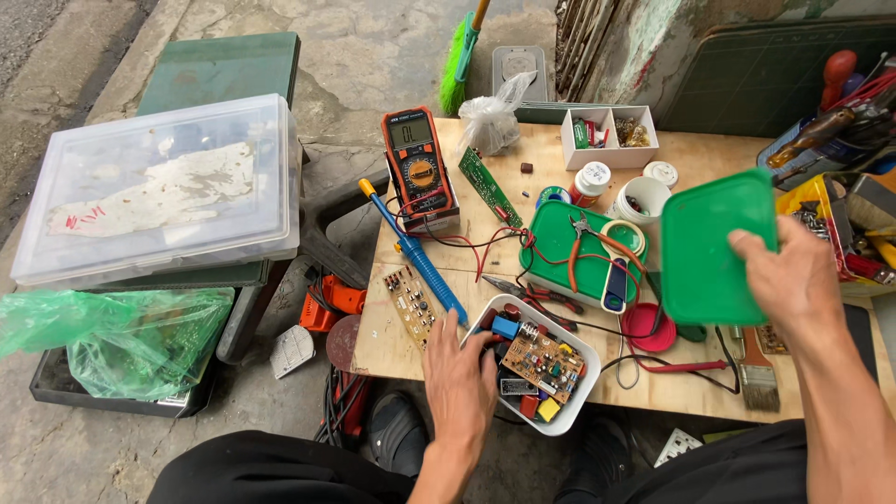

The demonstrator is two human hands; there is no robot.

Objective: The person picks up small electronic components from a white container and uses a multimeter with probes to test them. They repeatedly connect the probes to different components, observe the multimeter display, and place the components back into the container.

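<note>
Over the table, right hand (793,280) grips green lid (714,245); left hand (459,369), fingers spread, touches white tub (579,385).

Left hand (459,373) fingertips buried among parts in white tub (581,390), right forearm cropped (frame's lower edge)

At six o'clock I see my own two bare forearms, sleeveless and without watch, ring or glove. My left hand (459,371) and right hand (791,276) are uncovered. I wear black trousers (261,471) and black shoes (397,431).
</note>
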